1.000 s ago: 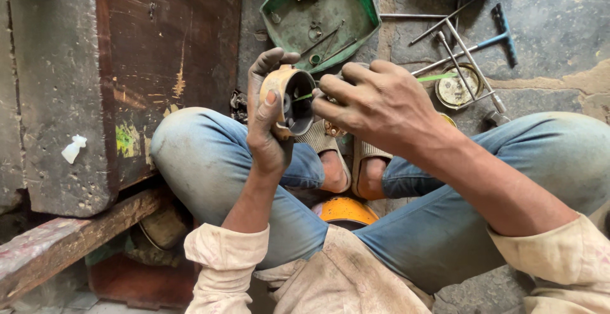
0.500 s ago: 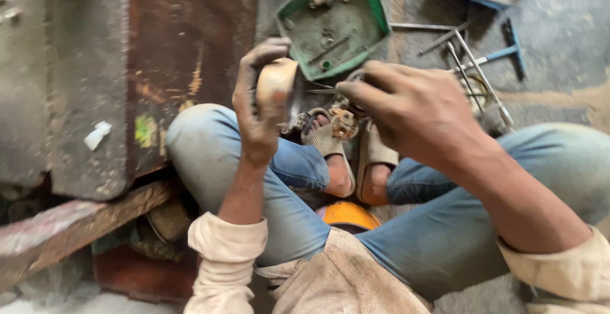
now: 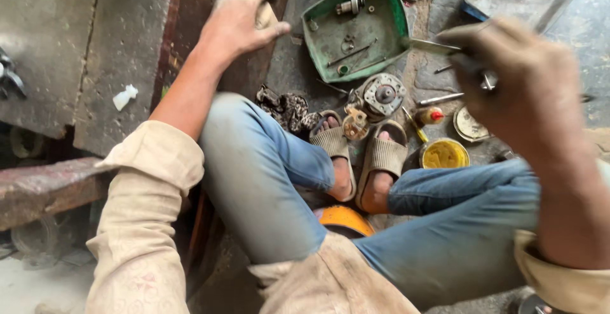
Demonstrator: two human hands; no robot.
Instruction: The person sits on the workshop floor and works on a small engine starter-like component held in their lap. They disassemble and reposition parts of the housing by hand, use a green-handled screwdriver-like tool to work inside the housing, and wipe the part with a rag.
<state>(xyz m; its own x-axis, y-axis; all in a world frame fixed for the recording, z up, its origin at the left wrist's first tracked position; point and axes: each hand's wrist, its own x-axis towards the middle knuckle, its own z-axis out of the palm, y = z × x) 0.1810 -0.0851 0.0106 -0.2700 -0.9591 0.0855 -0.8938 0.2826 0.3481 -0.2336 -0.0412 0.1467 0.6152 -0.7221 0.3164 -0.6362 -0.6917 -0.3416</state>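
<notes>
My left hand (image 3: 238, 16) is raised at the upper left and closed around a small round tan part (image 3: 265, 15), mostly hidden by the fingers. My right hand (image 3: 518, 82), blurred at the right, grips a thin metal tool (image 3: 432, 47) whose tip points left over the green tray (image 3: 387, 9). The tray lies on the floor and holds a small metal cylinder (image 3: 351, 4) and a few screws. I sit with both knees bent, in blue jeans and sandals.
A round metal housing (image 3: 381, 95) and a smaller round part (image 3: 354, 123) lie by my feet. A tin of yellow grease (image 3: 444, 155), a lid (image 3: 469, 124), a red-tipped tool (image 3: 427, 118), a rag (image 3: 286, 107) and a dark wooden block (image 3: 114, 53) surround them.
The hands have separated: my left hand carried the round part up and to the left, my right hand moved right with the tool. The view shifted, showing more of the floor parts.
</notes>
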